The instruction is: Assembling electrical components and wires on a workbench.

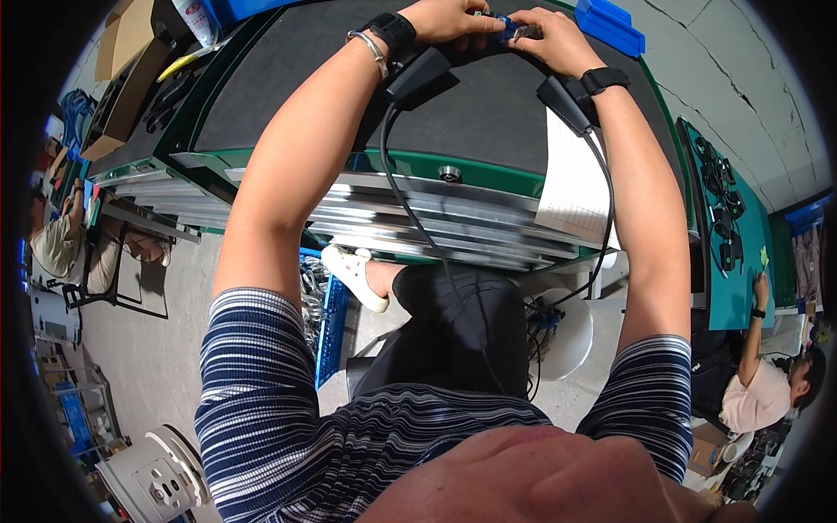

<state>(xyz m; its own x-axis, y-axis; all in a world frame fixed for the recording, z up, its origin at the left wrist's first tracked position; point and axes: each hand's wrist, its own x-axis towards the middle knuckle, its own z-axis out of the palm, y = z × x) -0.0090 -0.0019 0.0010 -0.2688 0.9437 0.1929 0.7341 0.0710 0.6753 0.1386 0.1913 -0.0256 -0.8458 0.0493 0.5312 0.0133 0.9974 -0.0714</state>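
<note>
Both hands meet over the far part of the dark work mat (288,96). My left hand (446,21) is closed, its fingertips pinching a small blue piece (505,30) that looks like a connector. From the other side my right hand (558,40) grips the same piece, thumb and fingers closed around its dark end. The fingers cover much of the piece, and its exact kind is too small to make out. Black cabled boxes, the left one (422,78) and the right one (565,105), sit beside my wrists.
A written paper sheet (567,179) hangs over the bench's front edge. Blue bins (610,26) stand at the far right, an open cardboard box (122,87) and a spray can (196,22) at the far left. Below are a blue crate (331,322) and white bucket (567,340). Other people work at both sides.
</note>
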